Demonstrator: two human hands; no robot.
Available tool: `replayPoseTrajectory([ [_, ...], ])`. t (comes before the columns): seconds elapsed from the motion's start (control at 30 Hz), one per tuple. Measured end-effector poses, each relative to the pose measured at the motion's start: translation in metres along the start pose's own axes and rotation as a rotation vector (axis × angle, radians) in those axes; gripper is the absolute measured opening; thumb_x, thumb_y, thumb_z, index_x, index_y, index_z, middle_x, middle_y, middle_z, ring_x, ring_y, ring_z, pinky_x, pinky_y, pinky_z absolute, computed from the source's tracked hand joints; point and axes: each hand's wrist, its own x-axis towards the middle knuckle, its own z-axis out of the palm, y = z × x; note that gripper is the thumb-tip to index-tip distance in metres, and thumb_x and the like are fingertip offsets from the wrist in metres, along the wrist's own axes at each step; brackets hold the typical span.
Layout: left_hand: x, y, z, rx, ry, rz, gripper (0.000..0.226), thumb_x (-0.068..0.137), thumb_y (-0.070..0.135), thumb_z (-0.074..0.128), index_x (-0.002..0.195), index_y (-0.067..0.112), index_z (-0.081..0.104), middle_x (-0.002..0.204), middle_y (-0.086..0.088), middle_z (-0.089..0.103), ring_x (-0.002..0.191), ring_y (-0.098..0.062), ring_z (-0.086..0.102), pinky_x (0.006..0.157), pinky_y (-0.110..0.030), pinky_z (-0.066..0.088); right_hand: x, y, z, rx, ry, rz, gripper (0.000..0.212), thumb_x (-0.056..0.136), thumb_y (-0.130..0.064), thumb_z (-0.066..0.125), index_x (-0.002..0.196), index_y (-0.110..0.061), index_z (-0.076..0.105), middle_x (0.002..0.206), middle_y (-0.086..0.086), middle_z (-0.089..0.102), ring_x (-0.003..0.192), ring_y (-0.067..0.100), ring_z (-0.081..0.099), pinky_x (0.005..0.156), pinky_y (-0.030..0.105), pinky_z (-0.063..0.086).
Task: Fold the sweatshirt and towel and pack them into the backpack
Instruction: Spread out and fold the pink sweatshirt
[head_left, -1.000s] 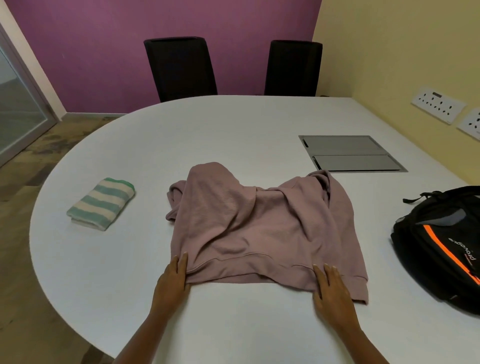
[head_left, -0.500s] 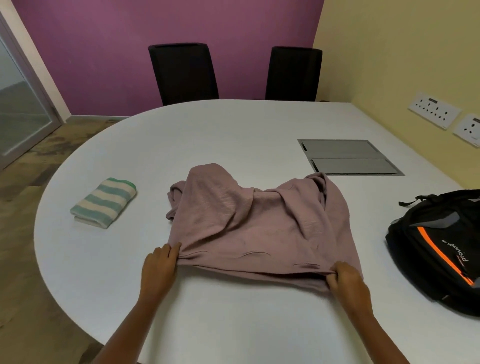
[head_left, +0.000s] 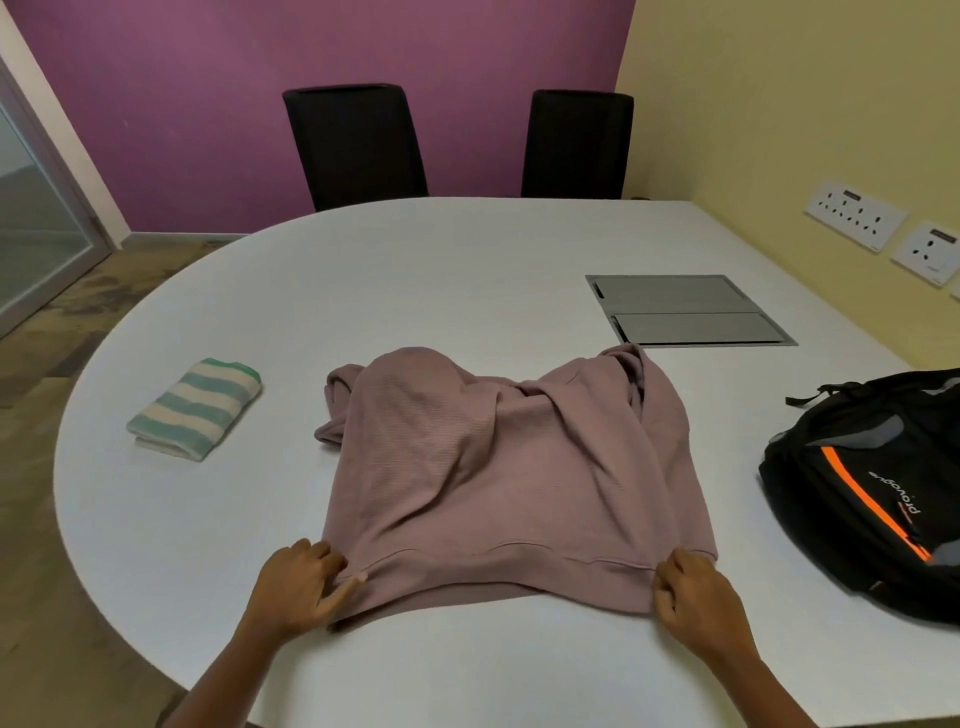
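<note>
A dusty-pink sweatshirt lies spread on the white table, sleeves folded in across its upper part, hem toward me. My left hand pinches the hem's left corner. At the hem's right corner my right hand grips the fabric. A green-and-cream striped towel sits folded at the left, apart from both hands. The black backpack with an orange stripe lies at the table's right edge; I cannot tell whether it is open.
A grey cable hatch is set flush in the table behind the sweatshirt. Two black chairs stand at the far side. Wall sockets are on the yellow wall to the right. The table's rounded edge falls away on the left.
Both hands went from lying flat at the hem to gripping its corners, and the hem has been drawn toward me. The view shifted slightly.
</note>
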Motion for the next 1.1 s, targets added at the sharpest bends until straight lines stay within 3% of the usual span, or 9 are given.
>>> replayPoseTrajectory([
  [0.1,0.021,0.016,-0.007,-0.022,0.066,-0.124,0.068,0.095,0.05,0.02,0.052,0.017,0.06,0.053,0.0,0.055,0.043,-0.021,0.052,0.041,-0.016,0.02,0.016,-0.016,-0.004,0.104,0.057,-0.013,0.03,0.07,-0.023,0.036,0.057,-0.008,0.059,0.061,0.006,0.055,0.051,0.025,0.055,0.039,0.032,0.041],
  [0.27,0.053,0.04,-0.006,-0.062,-0.096,-0.262,0.047,0.08,0.049,0.038,0.094,0.016,0.069,0.089,-0.012,0.063,0.069,-0.028,0.064,0.059,-0.033,0.051,0.051,-0.049,-0.004,0.19,-0.076,0.075,0.042,0.078,-0.034,0.041,0.097,-0.008,0.066,0.097,0.014,0.063,0.085,0.034,0.062,0.062,0.04,0.053],
  [0.43,0.063,0.051,0.01,-0.079,-0.288,-0.415,0.058,0.086,0.048,0.054,0.137,0.022,0.045,0.149,-0.018,0.029,0.132,-0.035,0.036,0.101,-0.051,0.036,0.063,-0.06,0.007,0.027,-0.438,0.18,0.054,0.095,-0.052,0.029,0.144,-0.031,0.025,0.157,0.002,0.007,0.144,0.026,0.006,0.112,0.043,0.021],
  [0.6,0.072,0.038,0.014,-0.02,-0.444,-0.489,0.06,0.091,0.058,0.036,0.141,0.025,0.033,0.147,-0.008,0.028,0.133,-0.025,0.033,0.103,-0.04,0.034,0.063,-0.053,0.012,-0.048,-0.594,0.193,0.056,0.096,-0.051,0.026,0.147,-0.033,0.011,0.158,-0.001,0.0,0.145,0.026,0.003,0.115,0.043,0.014],
  [0.7,0.084,0.035,0.007,-0.125,-0.26,-0.523,0.047,0.094,0.049,0.037,0.123,0.016,0.053,0.129,-0.012,0.049,0.116,-0.028,0.049,0.095,-0.038,0.04,0.076,-0.049,0.012,0.089,-0.568,0.241,0.048,0.095,-0.044,0.04,0.138,-0.022,0.041,0.151,0.01,0.027,0.138,0.028,0.028,0.107,0.039,0.029],
  [0.77,0.097,0.034,-0.002,-0.22,-0.055,-0.569,0.04,0.095,0.04,0.041,0.117,0.01,0.056,0.121,-0.018,0.055,0.107,-0.033,0.054,0.09,-0.041,0.043,0.087,-0.047,0.008,0.319,-0.393,0.312,0.029,0.091,-0.03,0.052,0.094,-0.005,0.066,0.11,0.021,0.06,0.104,0.032,0.057,0.081,0.032,0.042],
  [0.83,0.113,0.034,-0.015,-0.308,0.077,-0.594,0.039,0.095,0.034,0.045,0.121,0.006,0.052,0.119,-0.022,0.054,0.105,-0.037,0.055,0.088,-0.045,0.045,0.096,-0.047,-0.002,0.48,-0.215,0.399,0.029,0.089,-0.019,0.054,0.067,0.0,0.06,0.078,0.018,0.062,0.077,0.033,0.06,0.062,0.028,0.036],
  [0.97,0.156,0.033,-0.038,-0.435,0.15,-0.627,0.047,0.095,0.032,0.046,0.132,0.003,0.043,0.129,-0.023,0.047,0.113,-0.039,0.051,0.093,-0.047,0.043,0.123,-0.048,-0.018,0.561,0.06,0.407,0.017,0.089,-0.008,0.052,0.088,-0.002,0.068,0.092,0.013,0.065,0.079,0.022,0.055,0.071,0.025,0.038],
  [1.1,0.195,0.029,-0.047,-0.571,0.118,-0.712,0.053,0.095,0.036,0.044,0.136,0.003,0.037,0.137,-0.021,0.042,0.124,-0.039,0.044,0.101,-0.048,0.036,0.161,-0.044,-0.017,0.547,0.061,0.4,0.024,0.091,-0.008,0.051,0.11,0.001,0.062,0.111,0.02,0.059,0.103,0.033,0.056,0.089,0.034,0.043],
])
